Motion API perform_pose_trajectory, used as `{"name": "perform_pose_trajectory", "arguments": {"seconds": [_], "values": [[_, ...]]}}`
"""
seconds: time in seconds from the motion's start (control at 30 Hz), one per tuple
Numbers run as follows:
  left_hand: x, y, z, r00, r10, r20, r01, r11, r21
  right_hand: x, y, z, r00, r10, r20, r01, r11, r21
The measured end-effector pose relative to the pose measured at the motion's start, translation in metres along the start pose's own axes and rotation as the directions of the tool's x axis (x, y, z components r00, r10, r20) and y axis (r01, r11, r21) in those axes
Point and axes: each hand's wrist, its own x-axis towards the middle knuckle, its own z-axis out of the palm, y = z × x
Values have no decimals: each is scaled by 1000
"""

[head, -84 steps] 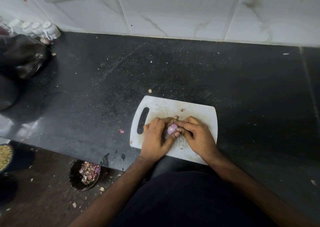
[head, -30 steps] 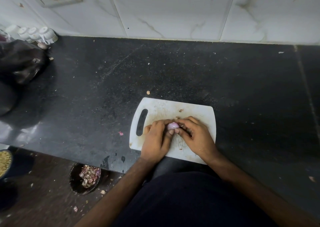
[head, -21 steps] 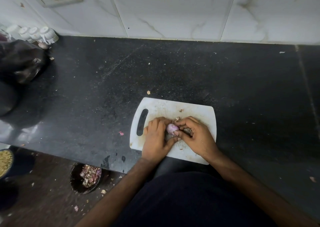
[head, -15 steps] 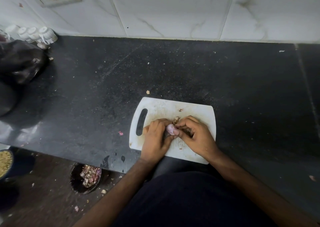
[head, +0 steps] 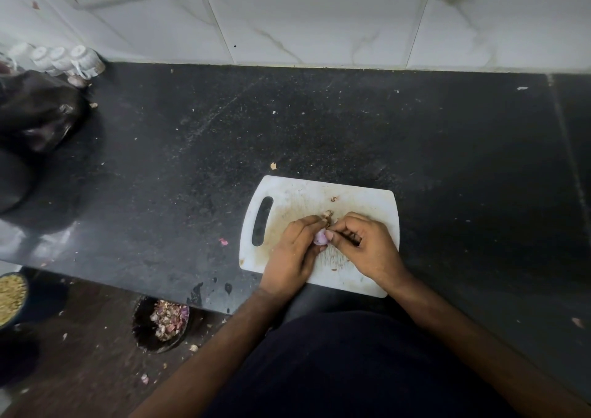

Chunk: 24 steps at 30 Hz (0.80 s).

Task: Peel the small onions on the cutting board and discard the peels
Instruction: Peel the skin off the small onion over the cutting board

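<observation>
Both hands work over the white cutting board [head: 361, 198] on the black bench [head: 319, 130]. The left hand [head: 294, 251] has its fingers closed around a small purple onion [head: 319, 237]. The right hand [head: 367, 245] has its fingers pinched together at the onion's top, on brown peel [head: 327, 214]. Below the left fingers, off the bench edge, a dark bowl [head: 144, 331] holds discarded peels.

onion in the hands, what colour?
Pale purple-pink onion, seen in the head view, held between both hands.
</observation>
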Motion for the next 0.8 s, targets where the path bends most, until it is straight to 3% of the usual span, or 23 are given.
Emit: {"name": "perform_pose_trajectory", "arguments": {"seconds": [0.37, 0.6, 0.8], "values": [[3, 5, -3, 1000, -13, 25, 13, 1000, -20, -1, -1, 7, 995, 35, -89, -51, 981, -186], [3, 8, -7, 995, -103, 14, 104, 985, -134, 3, -4, 7, 979, 115, -171, -134, 985, -108], [5, 11, -11, 993, -121, 15, 122, 977, -176, 2, -3, 7, 977, 110, -182, -137, 980, -146]]}}
